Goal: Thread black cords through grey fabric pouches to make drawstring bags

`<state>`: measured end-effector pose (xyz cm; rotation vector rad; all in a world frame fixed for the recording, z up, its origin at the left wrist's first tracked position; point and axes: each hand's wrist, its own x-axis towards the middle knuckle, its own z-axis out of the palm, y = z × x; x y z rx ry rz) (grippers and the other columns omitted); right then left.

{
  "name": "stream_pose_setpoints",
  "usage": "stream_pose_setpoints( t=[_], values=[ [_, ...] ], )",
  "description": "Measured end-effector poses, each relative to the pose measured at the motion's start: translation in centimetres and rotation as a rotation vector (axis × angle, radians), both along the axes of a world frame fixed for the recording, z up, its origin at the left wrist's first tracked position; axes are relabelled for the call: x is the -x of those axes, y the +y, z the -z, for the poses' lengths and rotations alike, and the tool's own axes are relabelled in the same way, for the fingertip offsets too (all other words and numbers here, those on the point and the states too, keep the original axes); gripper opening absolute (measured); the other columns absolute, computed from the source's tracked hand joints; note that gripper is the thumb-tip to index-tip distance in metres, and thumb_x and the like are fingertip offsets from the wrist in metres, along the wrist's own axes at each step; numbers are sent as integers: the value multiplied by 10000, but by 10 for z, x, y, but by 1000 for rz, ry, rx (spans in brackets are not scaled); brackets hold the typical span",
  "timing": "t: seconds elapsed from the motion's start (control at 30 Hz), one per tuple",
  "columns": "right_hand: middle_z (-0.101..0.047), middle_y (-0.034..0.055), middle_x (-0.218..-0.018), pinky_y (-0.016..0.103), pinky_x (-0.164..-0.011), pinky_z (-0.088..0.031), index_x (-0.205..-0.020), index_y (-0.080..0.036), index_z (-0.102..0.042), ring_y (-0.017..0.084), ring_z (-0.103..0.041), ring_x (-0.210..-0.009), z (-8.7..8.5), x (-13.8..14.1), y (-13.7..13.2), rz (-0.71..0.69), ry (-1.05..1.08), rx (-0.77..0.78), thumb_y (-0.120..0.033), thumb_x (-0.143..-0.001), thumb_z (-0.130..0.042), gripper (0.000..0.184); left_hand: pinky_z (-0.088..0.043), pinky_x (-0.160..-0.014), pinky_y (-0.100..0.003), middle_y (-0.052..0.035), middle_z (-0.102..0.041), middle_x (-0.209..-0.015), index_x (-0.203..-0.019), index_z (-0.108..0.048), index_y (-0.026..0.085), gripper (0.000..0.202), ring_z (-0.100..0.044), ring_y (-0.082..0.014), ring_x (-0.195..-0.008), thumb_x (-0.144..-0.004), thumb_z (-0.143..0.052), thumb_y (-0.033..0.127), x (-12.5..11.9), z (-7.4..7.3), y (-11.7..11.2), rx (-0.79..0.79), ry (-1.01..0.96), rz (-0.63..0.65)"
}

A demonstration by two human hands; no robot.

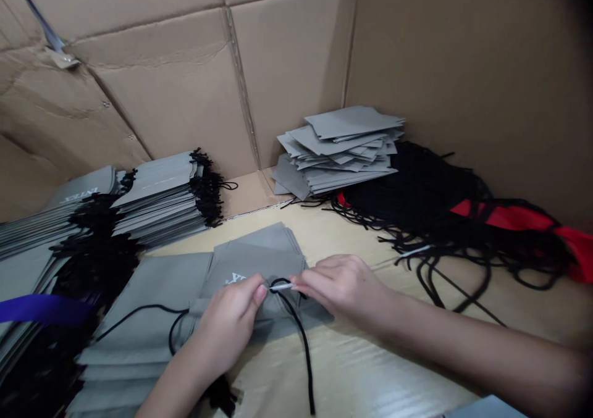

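A grey non-woven drawstring bag (252, 260) with a pale printed logo lies flat on the table, on top of another grey bag (152, 307). My left hand (227, 319) pinches the bag's top hem, close to a black cord (301, 344) that loops through it and trails toward me. My right hand (338, 285) grips a thin white threading stick (281, 287) attached to the cord, and its tip meets the hem next to my left fingertips. Part of the hem is hidden behind my fingers.
Stacks of corded grey bags (157, 189) stand at the left, with a purple ribbon (41, 310) across them. A pile of grey bags (338, 149) and a heap of black cords (417, 189) with red fabric (504, 217) lie at the back right, against cardboard walls (162, 78).
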<state>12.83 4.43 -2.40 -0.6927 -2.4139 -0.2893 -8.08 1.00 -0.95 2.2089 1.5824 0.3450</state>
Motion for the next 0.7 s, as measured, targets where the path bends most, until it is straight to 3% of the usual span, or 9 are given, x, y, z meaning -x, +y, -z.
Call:
stream_pose_setpoints(
  t=[0.4, 0.7],
  values=[
    [-664, 5, -674, 201, -522, -350, -755, -171, -577, 109, -597, -573, 0, -1, 0, 44, 47, 380, -241, -853, -535, 127, -269, -560, -234, 42, -459, -616, -679, -389, 211, 299, -437, -138, -604, -908, -278, 370, 3, -4, 4, 64, -54, -18],
    [-608, -7, -579, 220, -483, -300, -678, -173, -509, 103, -534, -494, 2, -1, -3, 33, 12, 282, -249, -895, -451, 237, -290, -573, -230, 43, -462, -628, -686, -382, 212, 311, -448, -135, -618, -917, -256, 377, 4, -4, 2, 79, -76, 27]
  ],
)
